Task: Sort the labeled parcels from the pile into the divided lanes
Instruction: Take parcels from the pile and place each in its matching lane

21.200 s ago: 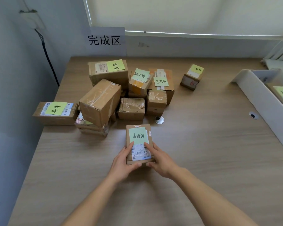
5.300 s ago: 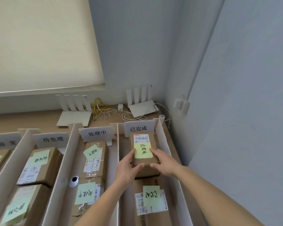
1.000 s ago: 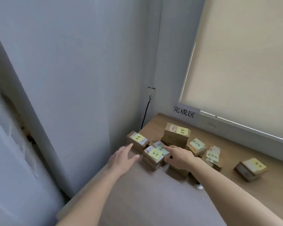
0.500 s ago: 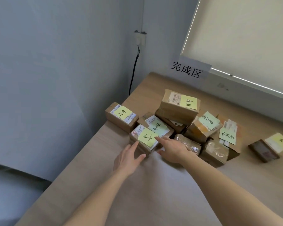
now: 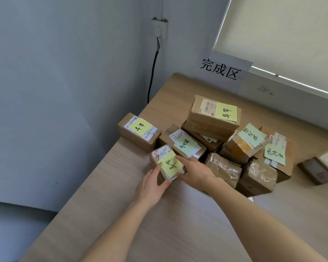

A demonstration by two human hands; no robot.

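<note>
The parcel pile of brown cardboard boxes with yellow-green handwritten notes lies on the wooden table near the left wall. At the pile's front left corner stands a small parcel with a yellow note on top. My left hand grips its near left side. My right hand clasps its right side, index finger on the note. The parcel rests on the table. The divided lanes are out of view.
A separate labeled parcel sits at the table's left edge, another at the far right. A white sign stands at the back under the window blind. A black cable hangs down the wall.
Both hands have closed in from open reach onto the small front parcel. My view has dropped and moved nearer to the pile.
</note>
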